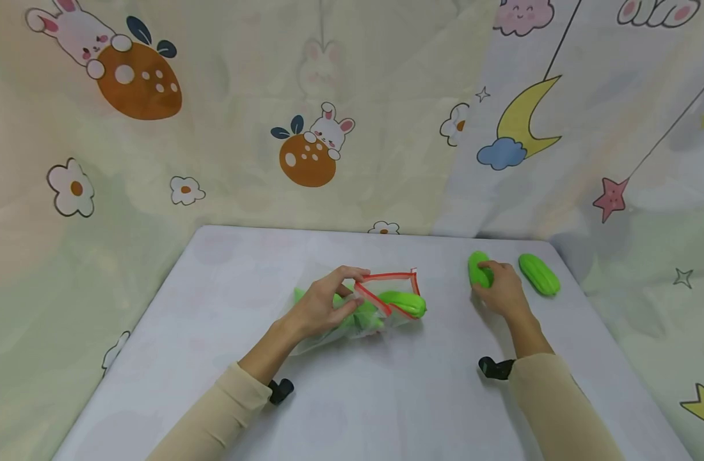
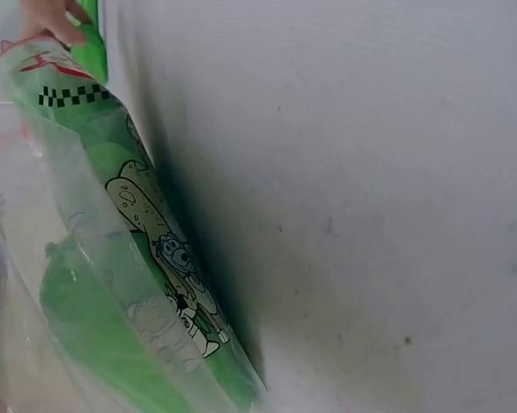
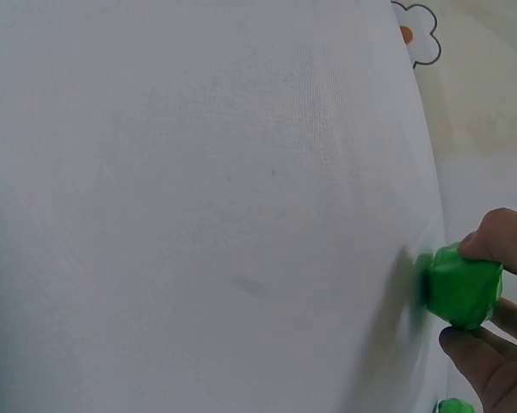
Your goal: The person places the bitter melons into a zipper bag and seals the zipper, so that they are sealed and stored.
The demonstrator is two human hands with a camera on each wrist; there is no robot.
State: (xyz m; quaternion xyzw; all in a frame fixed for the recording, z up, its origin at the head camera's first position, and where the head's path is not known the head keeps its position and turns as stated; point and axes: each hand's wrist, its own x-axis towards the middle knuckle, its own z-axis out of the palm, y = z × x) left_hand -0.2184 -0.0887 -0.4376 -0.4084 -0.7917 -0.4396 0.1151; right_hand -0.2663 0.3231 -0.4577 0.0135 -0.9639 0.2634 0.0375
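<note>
A clear zip bag [image 2: 86, 198] with a red-edged mouth and cartoon print lies on the table, holding green toy cucumbers. One toy cucumber [image 1: 406, 303] lies at the mouth with its end sticking out. My left hand [image 1: 323, 304] holds the bag beside its red rim, fingers on the far side and thumb on the near side. At the right, my right hand [image 1: 504, 288] grips another toy cucumber [image 3: 464, 288] between thumb and fingers. Just right of that hand lies a loose toy cucumber [image 1: 539, 274].
The white table [image 1: 386, 397] ends at a back edge against a cartoon-printed cloth [image 1: 231, 128]. Black wrist devices [image 1: 496, 368] sit on both forearms, near the beige sleeves [image 1: 559, 403].
</note>
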